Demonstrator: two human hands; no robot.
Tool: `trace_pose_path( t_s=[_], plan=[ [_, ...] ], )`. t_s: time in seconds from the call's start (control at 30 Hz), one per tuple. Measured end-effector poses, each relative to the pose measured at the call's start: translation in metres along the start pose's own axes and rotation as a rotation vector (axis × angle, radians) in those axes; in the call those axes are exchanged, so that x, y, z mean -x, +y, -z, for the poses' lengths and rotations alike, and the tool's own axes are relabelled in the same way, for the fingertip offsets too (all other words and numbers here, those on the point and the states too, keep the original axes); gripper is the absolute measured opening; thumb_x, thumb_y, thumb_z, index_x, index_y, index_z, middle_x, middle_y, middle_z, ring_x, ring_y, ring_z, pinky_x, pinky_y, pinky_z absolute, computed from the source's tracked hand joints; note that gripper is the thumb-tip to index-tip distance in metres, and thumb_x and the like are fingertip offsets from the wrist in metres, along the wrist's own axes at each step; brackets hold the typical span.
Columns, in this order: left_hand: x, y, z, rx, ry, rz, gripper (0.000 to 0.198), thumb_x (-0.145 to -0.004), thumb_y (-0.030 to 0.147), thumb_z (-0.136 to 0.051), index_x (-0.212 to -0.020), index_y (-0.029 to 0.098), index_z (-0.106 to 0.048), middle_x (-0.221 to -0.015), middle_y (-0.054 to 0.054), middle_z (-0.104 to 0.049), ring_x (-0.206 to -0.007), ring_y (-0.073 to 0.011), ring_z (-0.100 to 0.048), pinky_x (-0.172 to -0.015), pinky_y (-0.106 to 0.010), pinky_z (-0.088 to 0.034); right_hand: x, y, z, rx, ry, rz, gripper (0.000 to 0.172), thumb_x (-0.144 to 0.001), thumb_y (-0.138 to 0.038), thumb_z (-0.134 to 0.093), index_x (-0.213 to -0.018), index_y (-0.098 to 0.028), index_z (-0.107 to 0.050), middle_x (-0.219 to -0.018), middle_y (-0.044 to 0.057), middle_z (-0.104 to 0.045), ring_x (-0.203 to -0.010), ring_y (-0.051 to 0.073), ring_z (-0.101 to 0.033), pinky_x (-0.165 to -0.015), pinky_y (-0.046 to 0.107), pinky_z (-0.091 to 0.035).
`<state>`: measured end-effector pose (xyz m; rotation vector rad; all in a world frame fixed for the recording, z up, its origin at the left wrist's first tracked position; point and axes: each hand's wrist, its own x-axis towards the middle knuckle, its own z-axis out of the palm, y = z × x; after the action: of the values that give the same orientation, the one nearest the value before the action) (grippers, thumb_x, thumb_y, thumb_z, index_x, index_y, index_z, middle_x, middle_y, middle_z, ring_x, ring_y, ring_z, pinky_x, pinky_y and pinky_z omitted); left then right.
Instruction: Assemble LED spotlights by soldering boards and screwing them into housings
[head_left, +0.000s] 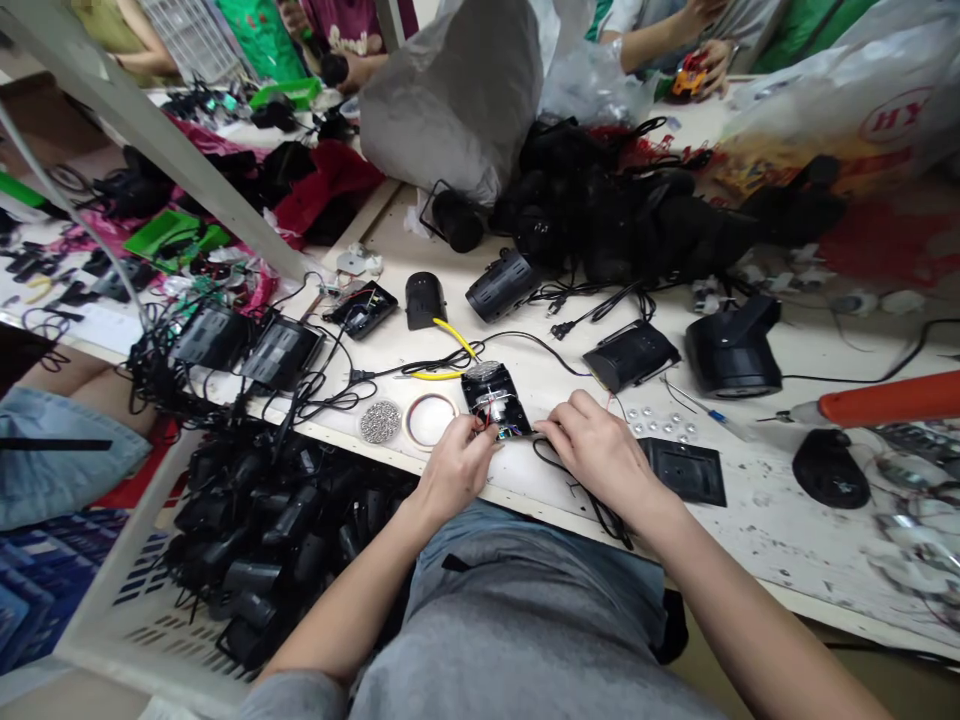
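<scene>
An opened black plastic housing (511,398) with wires and a clear inner part lies on the bench in front of me. At its lower left edge, my left hand (459,462) is closed in a pinch on thin wires (489,412), some of them red. My right hand (596,448) is closed at the housing's lower right corner; what its fingertips hold is too small to make out. A black cable (551,460) loops out below them. Yellow-handled pliers (454,335) lie just behind the housing. Left of it are a tape roll (431,420) and a round dish of small metal pieces (381,422).
A black flat cover (684,472), small clear discs (660,424) and an orange-handled tool (885,398) lie to the right. Black housings (631,356) with cords spread behind. A white crate (150,630) of black parts stands below left. Other people work across the bench.
</scene>
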<state>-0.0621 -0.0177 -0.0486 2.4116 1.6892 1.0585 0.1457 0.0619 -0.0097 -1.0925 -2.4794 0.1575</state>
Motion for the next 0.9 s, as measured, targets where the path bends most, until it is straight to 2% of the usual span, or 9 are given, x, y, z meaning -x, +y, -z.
trace_pose_path(
  t_s=[0.07,0.17,0.3,0.37,0.5,0.63,0.73,0.8,0.9],
  plan=[
    [0.003,0.001,0.001,0.01,-0.018,-0.006,0.022,-0.1,0.021,-0.05,-0.119,0.015,-0.059,-0.096,-0.008,-0.053,-0.087,-0.0186,-0.056,-0.071,-0.03,-0.055,0.001,-0.001,-0.003,0.121,-0.013,0.029,0.035,-0.103,-0.036,-0.045,-0.079,-0.018,-0.061,-0.073,0.005,-0.06,-0.062,0.017,-0.055,-0.055,0.03,-0.035],
    [0.003,0.003,0.002,0.026,-0.048,-0.033,0.021,-0.1,0.022,-0.048,-0.117,0.015,-0.059,-0.095,-0.008,-0.054,-0.086,-0.0184,-0.055,-0.072,-0.03,-0.055,0.0,-0.006,-0.009,0.205,0.075,0.026,0.033,-0.103,-0.034,-0.047,-0.076,-0.018,-0.058,-0.068,0.004,-0.059,-0.06,0.016,-0.054,-0.055,0.029,-0.032],
    [0.002,0.006,0.0,0.017,-0.073,-0.035,0.018,-0.1,0.021,-0.047,-0.112,0.015,-0.06,-0.094,-0.007,-0.054,-0.084,-0.0189,-0.053,-0.072,-0.031,-0.054,-0.003,-0.013,-0.018,0.096,0.137,-0.039,0.035,-0.103,-0.032,-0.048,-0.071,-0.019,-0.055,-0.064,0.003,-0.058,-0.058,0.015,-0.051,-0.055,0.03,-0.03],
    [0.003,0.006,-0.001,0.025,-0.085,-0.017,0.018,-0.1,0.021,-0.047,-0.11,0.016,-0.061,-0.093,-0.007,-0.053,-0.084,-0.0191,-0.052,-0.072,-0.031,-0.053,-0.004,-0.014,-0.023,0.025,0.116,-0.056,0.034,-0.103,-0.032,-0.048,-0.073,-0.02,-0.055,-0.064,0.003,-0.058,-0.059,0.016,-0.052,-0.056,0.03,-0.032],
    [0.007,0.006,-0.002,0.049,-0.092,0.026,0.018,-0.1,0.022,-0.047,-0.108,0.016,-0.062,-0.091,-0.006,-0.053,-0.083,-0.019,-0.051,-0.072,-0.031,-0.052,0.0,-0.007,-0.024,-0.07,0.059,-0.013,0.029,-0.103,-0.029,-0.048,-0.078,-0.019,-0.059,-0.072,0.003,-0.06,-0.066,0.015,-0.058,-0.063,0.027,-0.043],
    [0.011,0.005,-0.004,0.081,-0.101,0.057,0.021,-0.1,0.023,-0.046,-0.112,0.016,-0.062,-0.092,-0.007,-0.054,-0.084,-0.0199,-0.052,-0.074,-0.032,-0.052,0.006,0.003,-0.013,-0.209,-0.077,0.042,0.019,-0.1,-0.021,-0.048,-0.1,-0.017,-0.067,-0.089,0.008,-0.061,-0.082,0.019,-0.062,-0.076,0.032,-0.053],
    [0.012,0.004,-0.005,0.092,-0.087,0.064,0.024,-0.1,0.024,-0.046,-0.118,0.016,-0.061,-0.093,-0.007,-0.054,-0.086,-0.0207,-0.053,-0.076,-0.034,-0.053,0.009,0.006,-0.002,-0.196,-0.175,0.094,0.021,-0.099,-0.021,-0.051,-0.112,-0.018,-0.066,-0.099,0.01,-0.063,-0.09,0.023,-0.062,-0.08,0.037,-0.053],
    [0.012,0.004,-0.006,0.081,-0.072,0.055,0.025,-0.101,0.024,-0.046,-0.12,0.016,-0.06,-0.093,-0.007,-0.053,-0.086,-0.0204,-0.053,-0.076,-0.033,-0.052,0.01,0.004,0.003,-0.122,-0.18,0.127,0.017,-0.099,-0.023,-0.052,-0.104,-0.017,-0.067,-0.092,0.008,-0.064,-0.084,0.021,-0.061,-0.076,0.034,-0.051],
    [0.01,0.005,-0.006,0.053,-0.062,0.021,0.023,-0.1,0.022,-0.047,-0.118,0.016,-0.061,-0.091,-0.006,-0.053,-0.084,-0.0198,-0.051,-0.073,-0.032,-0.05,0.009,-0.001,0.003,0.047,-0.076,0.13,0.021,-0.1,-0.024,-0.051,-0.085,-0.017,-0.064,-0.076,0.004,-0.062,-0.068,0.017,-0.057,-0.064,0.03,-0.043]
  ],
)
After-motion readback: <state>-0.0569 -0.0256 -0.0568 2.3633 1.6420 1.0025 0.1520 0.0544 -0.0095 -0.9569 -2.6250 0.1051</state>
